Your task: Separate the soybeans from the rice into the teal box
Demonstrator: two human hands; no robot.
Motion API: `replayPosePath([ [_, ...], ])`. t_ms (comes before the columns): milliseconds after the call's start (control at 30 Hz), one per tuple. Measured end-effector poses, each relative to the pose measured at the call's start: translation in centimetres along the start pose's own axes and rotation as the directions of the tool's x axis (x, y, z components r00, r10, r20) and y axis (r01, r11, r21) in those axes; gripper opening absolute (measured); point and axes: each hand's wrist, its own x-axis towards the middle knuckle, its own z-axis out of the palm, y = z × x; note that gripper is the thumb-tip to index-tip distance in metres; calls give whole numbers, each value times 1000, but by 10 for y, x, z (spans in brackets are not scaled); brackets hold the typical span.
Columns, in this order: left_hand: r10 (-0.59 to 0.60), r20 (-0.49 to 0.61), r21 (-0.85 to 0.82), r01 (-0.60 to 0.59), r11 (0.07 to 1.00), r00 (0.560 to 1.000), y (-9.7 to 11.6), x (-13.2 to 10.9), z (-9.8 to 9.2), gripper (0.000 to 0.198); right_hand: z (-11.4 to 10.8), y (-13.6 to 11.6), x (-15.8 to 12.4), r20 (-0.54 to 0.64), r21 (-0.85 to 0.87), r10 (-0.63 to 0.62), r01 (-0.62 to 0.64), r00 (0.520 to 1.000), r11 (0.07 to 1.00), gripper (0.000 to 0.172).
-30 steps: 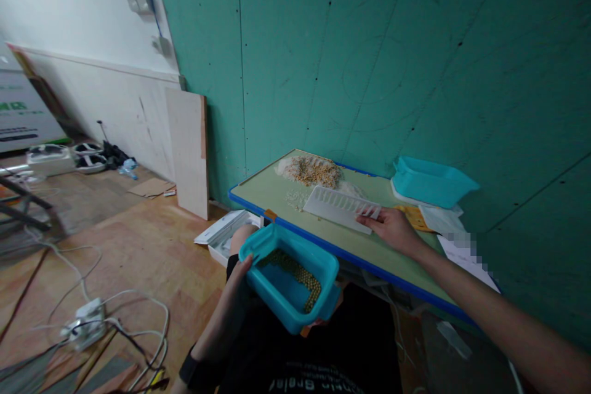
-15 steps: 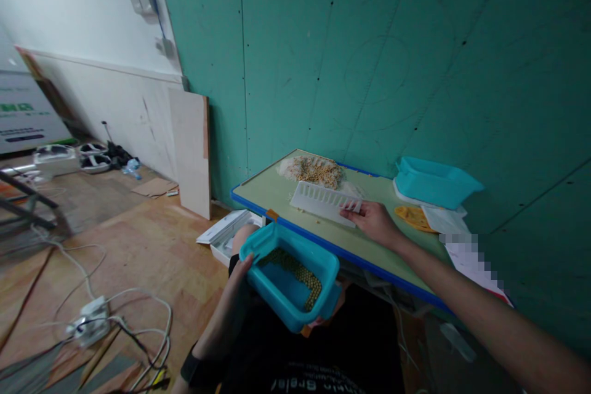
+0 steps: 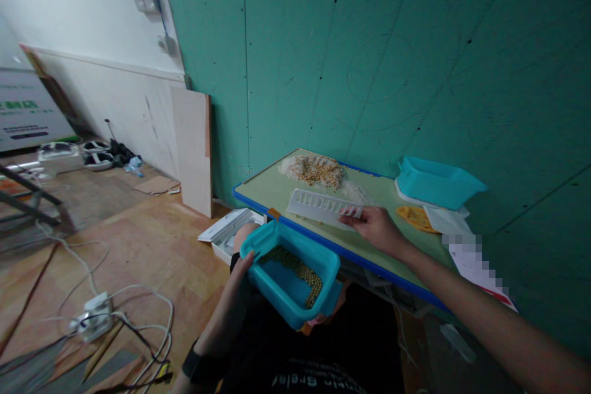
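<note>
My left hand (image 3: 242, 271) grips the left end of a blue plastic tub (image 3: 272, 303), which I hold over my lap below the table's front edge. Beans (image 3: 295, 265) lie in a band along the tub's bottom. In my right hand (image 3: 378, 229) is a white slotted plastic strip (image 3: 307, 212), pinched by its right end. The strip rests low over the table (image 3: 263, 189), close to its front edge. Behind it spreads a heap of yellowish beans (image 3: 318, 171) mixed with white grains. A few loose beans lie by the strip.
Another blue tub (image 3: 431, 183) stands at the table's right rear, near a yellow cloth (image 3: 415, 219) and white cloth (image 3: 446, 220). A green wall (image 3: 286, 61) rises behind. An open white box (image 3: 226, 231), cables and a power strip (image 3: 95, 317) are at floor level left.
My right hand has drawn the white strip slightly toward the table's front edge and tilted it. The tub in my left hand stays nearly where it was.
</note>
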Motion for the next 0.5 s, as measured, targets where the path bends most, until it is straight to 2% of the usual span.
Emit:
replayPosePath([
  [100,-16,-49,13,17,1000,999,-1,1,0,45,0,-12,-14,-13,-95,-33,32,999,995,23],
  [267,-54,-151,41,61,997,987,-8,1,-3,62,4,-34,-40,-44,-220,-113,101,993,970,24],
  [367,-45,-151,53,54,997,988,-12,-1,1,66,9,-43,-49,-44,-252,-173,157,984,955,26],
  [500,-38,-115,68,46,997,993,-18,-5,9,58,13,-49,-51,-26,-234,-216,204,976,951,29],
])
